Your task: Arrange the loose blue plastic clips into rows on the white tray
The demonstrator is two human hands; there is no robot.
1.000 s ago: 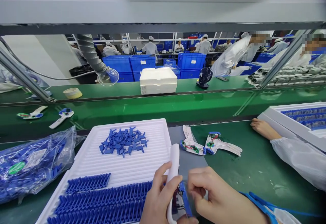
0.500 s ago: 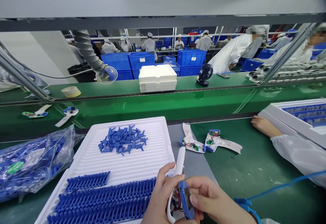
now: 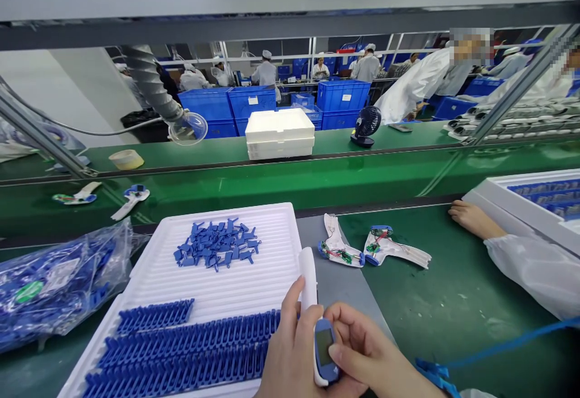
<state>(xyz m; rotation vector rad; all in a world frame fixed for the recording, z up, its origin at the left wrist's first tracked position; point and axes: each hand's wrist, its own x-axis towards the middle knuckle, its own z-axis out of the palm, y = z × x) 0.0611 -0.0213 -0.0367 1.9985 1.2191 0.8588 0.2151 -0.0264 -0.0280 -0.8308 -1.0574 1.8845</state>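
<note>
Centrally, a white ribbed tray (image 3: 254, 283) fills the lower left of the frame, bearing rows and a loose heap of blue clips (image 3: 216, 247). At bottom centre the left hand (image 3: 292, 356) grips a white handheld device (image 3: 312, 301), while the right hand (image 3: 376, 359) pinches its blue display end (image 3: 325, 349).

I'm at a green desk (image 3: 453, 301), green conveyor belt (image 3: 272, 183) running behind it. Grey metal frame beam (image 3: 290, 23) overhead, slanted struts either side. Beyond: stacked blue crates (image 3: 254, 105), white foam boxes (image 3: 280, 133), small black fan (image 3: 366, 125), ribbed extraction hose (image 3: 149, 84). Workers in white coats at far benches. Even lighting.
</note>
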